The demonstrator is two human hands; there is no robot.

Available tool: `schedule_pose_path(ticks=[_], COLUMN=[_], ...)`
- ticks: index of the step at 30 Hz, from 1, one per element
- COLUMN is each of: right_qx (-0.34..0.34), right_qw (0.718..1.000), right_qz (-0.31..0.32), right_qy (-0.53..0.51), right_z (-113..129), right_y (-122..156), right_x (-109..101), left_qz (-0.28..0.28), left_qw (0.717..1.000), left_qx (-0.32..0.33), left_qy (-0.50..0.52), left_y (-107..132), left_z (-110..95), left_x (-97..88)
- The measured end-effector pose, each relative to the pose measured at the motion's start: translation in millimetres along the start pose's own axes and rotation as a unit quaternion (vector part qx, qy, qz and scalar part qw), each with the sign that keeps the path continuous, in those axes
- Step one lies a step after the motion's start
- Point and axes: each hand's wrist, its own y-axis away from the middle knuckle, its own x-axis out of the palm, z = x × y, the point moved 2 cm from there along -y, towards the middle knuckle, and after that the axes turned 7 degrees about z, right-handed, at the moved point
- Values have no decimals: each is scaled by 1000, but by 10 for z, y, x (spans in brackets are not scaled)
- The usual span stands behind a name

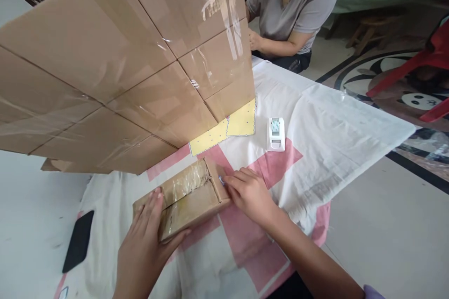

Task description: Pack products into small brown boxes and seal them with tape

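A small brown cardboard box [191,196], wrapped in clear tape, lies on a white and pink cloth [315,117]. My left hand [143,238] rests flat on the box's near left end with fingers spread, thumb along its front side. My right hand [247,191] presses its fingertips against the box's right end, fingers curled together, with something small and bluish at the fingertips that I cannot make out.
A tall wall of taped cardboard boxes [115,60] fills the upper left. Yellow sheets [242,121] and a white tape dispenser [275,134] lie beyond the box. A black phone [78,240] lies at left. Another person [291,9] sits across. Red chair [421,65] at right.
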Motion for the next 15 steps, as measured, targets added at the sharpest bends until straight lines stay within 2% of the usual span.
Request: schedule_pose_path(ticks=[7, 11, 15], right_qx=[37, 20, 12], right_qw=[999, 999, 999], right_qz=[18, 39, 29], right_qy=[-16, -3, -7], right_z=[-2, 38, 43], right_y=[-26, -53, -38], right_x=[30, 28, 15], left_qz=[-3, -2, 2], left_qw=[1000, 1000, 1000], left_qx=[1, -1, -3], left_qy=[14, 6, -9], left_y=[-3, 3, -3], left_z=[-18, -20, -42], left_x=[-17, -34, -40])
